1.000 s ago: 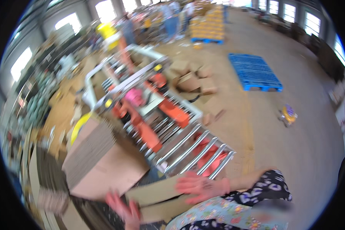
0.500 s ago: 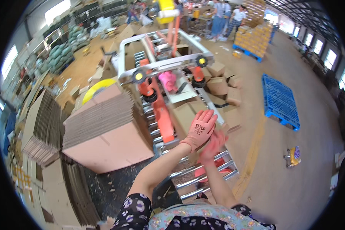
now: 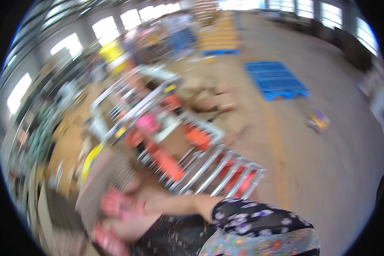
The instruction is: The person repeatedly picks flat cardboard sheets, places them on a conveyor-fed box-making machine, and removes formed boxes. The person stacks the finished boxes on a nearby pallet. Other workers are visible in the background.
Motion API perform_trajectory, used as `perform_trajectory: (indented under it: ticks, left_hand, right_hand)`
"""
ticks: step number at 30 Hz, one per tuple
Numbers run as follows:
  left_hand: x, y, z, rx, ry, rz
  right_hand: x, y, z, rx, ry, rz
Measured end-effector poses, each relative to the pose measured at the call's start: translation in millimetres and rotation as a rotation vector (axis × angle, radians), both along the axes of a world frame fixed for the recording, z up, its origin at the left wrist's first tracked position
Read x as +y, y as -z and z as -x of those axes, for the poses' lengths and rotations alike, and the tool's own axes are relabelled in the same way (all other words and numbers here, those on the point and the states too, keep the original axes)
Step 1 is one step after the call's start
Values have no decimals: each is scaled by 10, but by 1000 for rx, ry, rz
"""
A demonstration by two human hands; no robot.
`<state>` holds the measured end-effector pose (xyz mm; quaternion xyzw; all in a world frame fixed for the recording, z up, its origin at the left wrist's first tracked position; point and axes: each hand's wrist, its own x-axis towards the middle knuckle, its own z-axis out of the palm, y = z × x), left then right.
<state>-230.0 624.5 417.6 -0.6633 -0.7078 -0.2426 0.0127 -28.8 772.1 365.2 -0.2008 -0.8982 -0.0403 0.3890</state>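
Both my hands wear pink gloves and are at a stack of flattened cardboard boxes at the lower left. My right hand reaches across from the right over the near part of the stack. Its fingers look stretched out and apart, though blurred. My left hand is lower down, beside the near side of the stack. Motion smears its fingers, so its grip is unclear. Whether either hand touches the cardboard cannot be made out. A brown carton sits in the carton sealing machine, away from my hands.
A metal roller conveyor runs from the machine toward me. More flat cardboard stands at the far left. On the floor to the right are a blue pallet and a small yellow and purple item. Loose cartons lie beyond the machine.
My hands have left the carton at the conveyor and swung left to the cardboard stack. The carton is now farther into the machine. The view has turned and is blurred.
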Motion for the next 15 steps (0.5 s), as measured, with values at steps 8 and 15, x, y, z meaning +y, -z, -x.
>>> perform_trajectory:
  ticks: [8, 15]
  left_hand:
    - [426, -432, 497, 915, -119, 386]
    - [-507, -645, -809, 215, 544, 178]
  right_hand:
    - [-649, -167, -498, 291, -519, 68]
    - [-1240, -65, -1864, 98, -499, 347]
